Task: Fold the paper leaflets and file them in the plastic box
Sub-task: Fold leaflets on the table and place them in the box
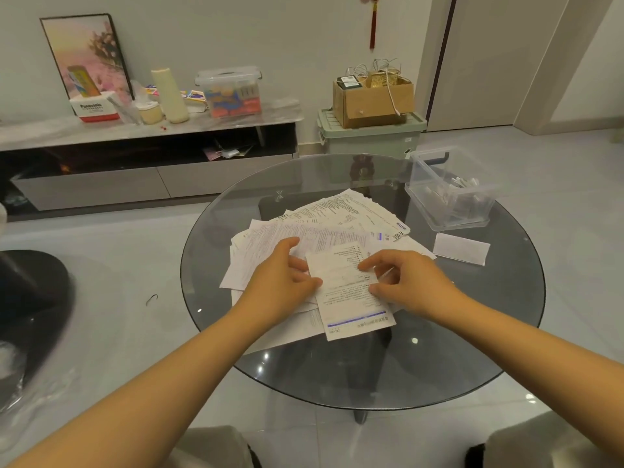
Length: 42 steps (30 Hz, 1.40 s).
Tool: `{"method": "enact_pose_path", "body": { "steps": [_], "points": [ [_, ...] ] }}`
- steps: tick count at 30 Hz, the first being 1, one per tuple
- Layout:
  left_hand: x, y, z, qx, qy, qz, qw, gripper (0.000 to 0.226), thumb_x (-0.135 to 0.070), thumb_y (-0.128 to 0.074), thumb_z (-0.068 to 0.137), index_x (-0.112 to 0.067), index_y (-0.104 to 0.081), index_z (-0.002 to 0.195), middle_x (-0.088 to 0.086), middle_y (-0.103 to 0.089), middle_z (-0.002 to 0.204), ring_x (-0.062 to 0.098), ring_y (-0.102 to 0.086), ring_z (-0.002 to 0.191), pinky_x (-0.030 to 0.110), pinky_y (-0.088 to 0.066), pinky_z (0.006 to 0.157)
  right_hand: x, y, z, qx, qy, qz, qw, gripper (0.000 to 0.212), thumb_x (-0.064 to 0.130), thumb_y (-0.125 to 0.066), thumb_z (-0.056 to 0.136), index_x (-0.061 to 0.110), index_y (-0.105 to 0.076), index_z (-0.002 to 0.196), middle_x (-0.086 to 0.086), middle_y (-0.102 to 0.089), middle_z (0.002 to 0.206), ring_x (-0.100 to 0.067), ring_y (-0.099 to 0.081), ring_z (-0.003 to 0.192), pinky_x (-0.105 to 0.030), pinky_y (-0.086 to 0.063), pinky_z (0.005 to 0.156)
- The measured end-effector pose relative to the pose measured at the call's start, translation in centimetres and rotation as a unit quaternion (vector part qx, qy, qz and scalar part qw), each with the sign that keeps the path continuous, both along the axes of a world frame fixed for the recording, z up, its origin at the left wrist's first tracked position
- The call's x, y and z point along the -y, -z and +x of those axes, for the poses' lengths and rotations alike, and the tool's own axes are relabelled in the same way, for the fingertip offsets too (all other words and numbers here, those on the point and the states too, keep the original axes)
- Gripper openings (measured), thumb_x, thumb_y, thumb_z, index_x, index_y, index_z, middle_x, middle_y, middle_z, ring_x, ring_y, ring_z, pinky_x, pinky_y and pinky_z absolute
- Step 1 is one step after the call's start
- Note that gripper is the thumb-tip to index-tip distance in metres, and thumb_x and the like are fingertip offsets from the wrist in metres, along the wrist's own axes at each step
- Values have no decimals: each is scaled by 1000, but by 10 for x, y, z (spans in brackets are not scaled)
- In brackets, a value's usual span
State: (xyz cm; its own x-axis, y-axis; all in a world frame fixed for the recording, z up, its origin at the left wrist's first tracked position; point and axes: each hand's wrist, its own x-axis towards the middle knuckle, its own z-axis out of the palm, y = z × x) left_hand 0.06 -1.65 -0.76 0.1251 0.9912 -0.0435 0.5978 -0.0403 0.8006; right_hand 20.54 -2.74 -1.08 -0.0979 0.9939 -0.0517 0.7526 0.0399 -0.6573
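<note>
A loose pile of white printed leaflets (324, 224) lies spread on the round glass table (472, 332). On top, nearest me, lies one leaflet with a blue stripe (344, 292). My left hand (283, 275) grips its left edge and my right hand (408, 278) pinches its right edge. A clear plastic box (449, 194) stands open at the table's far right, with several folded papers inside. One folded white leaflet (461, 248) lies flat just in front of the box.
A low TV cabinet (152, 136) with a lidded storage box, bottle and framed picture runs along the far wall. A green bin (371, 136) with a cardboard box on it stands behind the table. A dark stool (30, 292) is at left.
</note>
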Motion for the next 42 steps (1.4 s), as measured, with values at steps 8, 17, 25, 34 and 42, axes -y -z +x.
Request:
{"method": "enact_pose_path", "body": {
  "steps": [8, 17, 25, 34, 42],
  "points": [
    [12, 5, 0, -154, 123, 72, 978, 56, -36, -76, 75, -31, -51, 124, -11, -45, 116, 4, -45, 105, 12, -36, 85, 8, -7, 5, 127, -123, 34, 984, 42, 41, -73, 75, 35, -60, 115, 13, -46, 121, -8, -36, 115, -20, -31, 96],
    [17, 6, 3, -299, 241, 69, 921, 70, -54, -64, 79, -32, -37, 140, -11, -33, 144, 10, -26, 131, 29, -19, 109, 12, -3, 11, 192, -221, 15, 956, 59, 54, -65, 78, 40, -44, 132, 18, -37, 143, -6, -28, 128, -22, -25, 105],
    [12, -4, 2, -215, 224, 51, 949, 27, -39, -60, 86, -28, -65, 111, -10, -62, 116, 9, -53, 108, 33, -42, 97, 11, -13, 15, 110, -175, 15, 978, 19, 39, -61, 86, 30, -70, 100, 13, -66, 110, -4, -54, 103, -26, -43, 94],
    [0, -3, 12, -141, 89, 52, 985, 23, -29, -57, 91, -23, -53, 69, -4, -56, 70, 14, -51, 68, 21, -36, 58, -3, -11, 6, 21, -55, 89, 994, 11, 33, -61, 88, 25, -63, 95, 6, -65, 88, -8, -56, 79, -24, -45, 71],
    [-5, 9, 16, -135, 37, 51, 989, 64, -22, -63, 87, -24, -28, 141, 6, -51, 124, 20, -54, 104, 26, -43, 87, -10, 6, -5, 69, 8, 114, 991, 63, 26, -71, 80, 25, -37, 132, 2, -43, 126, -14, -47, 106, -28, -42, 90]
  ]
}}
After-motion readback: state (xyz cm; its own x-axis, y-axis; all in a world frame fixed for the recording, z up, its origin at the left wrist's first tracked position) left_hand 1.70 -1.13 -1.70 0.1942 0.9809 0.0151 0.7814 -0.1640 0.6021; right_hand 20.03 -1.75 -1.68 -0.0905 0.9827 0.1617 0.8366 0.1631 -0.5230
